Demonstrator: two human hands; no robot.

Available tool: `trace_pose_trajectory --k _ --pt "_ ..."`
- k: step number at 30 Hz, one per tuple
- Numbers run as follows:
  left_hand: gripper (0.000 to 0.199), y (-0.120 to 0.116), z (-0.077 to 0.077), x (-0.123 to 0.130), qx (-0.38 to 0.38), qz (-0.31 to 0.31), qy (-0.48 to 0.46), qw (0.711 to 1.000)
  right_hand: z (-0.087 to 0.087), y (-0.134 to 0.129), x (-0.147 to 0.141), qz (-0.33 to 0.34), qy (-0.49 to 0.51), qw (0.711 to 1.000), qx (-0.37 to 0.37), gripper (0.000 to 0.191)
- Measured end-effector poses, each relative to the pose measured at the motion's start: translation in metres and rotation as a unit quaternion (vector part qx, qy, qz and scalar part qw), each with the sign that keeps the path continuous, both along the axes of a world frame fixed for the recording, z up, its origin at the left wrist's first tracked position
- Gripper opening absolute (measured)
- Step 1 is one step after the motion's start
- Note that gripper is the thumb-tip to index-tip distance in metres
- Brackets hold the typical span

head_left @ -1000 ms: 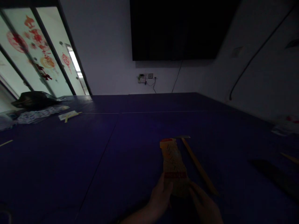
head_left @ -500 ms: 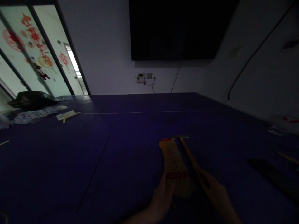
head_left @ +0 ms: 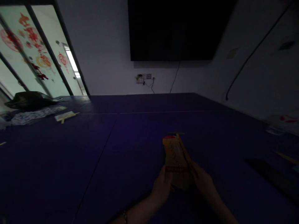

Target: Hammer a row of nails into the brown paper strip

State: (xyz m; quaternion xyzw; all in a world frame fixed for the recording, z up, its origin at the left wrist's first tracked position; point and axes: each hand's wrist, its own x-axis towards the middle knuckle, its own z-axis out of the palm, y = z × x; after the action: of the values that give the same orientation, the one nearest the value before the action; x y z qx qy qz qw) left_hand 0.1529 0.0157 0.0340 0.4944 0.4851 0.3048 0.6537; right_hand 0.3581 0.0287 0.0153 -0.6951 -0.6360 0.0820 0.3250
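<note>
My left hand (head_left: 162, 185) is closed on the lower left edge of a flat, tan, insole-shaped piece (head_left: 175, 154). The piece has a dark zigzag pattern, a red band across its lower part and a red patch at its far end. My right hand (head_left: 202, 179) grips the wooden handle of a T-shaped tool like a small hammer (head_left: 183, 147). Its thin crosspiece points away from me, just past the piece's far end. The handle lies along the right edge of the piece and seems to touch it. Dim light hides the fingertips.
A dark blue surface (head_left: 130, 140) with seam lines stretches to the wall. On the right lie a long black object (head_left: 268, 174) and a thin yellowish strip (head_left: 287, 157). Papers (head_left: 66, 116) and a dark bag (head_left: 30, 100) are at far left. A black screen (head_left: 179, 31) hangs above.
My right hand has brought the hammer-like tool leftward, from beside the tan piece to against its right edge. The piece and my left hand have shifted slightly away from me.
</note>
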Motion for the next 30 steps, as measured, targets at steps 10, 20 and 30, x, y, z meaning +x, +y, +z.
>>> trace_pose_trajectory --k 10,20,30 --pt "0.069 0.003 -0.008 0.012 -0.007 0.006 -0.068 0.998 0.000 0.003 0.008 -0.027 -0.062 0.997 0.026 0.044" --pt "0.044 -0.017 0.013 -0.084 0.268 -0.031 0.058 0.961 0.041 -0.055 -0.114 0.373 -0.092 0.875 0.295 0.032" --pt "0.042 -0.026 0.002 -0.162 0.621 -0.346 0.207 0.672 0.006 -0.053 -0.196 0.577 -0.018 0.815 -0.048 0.046"
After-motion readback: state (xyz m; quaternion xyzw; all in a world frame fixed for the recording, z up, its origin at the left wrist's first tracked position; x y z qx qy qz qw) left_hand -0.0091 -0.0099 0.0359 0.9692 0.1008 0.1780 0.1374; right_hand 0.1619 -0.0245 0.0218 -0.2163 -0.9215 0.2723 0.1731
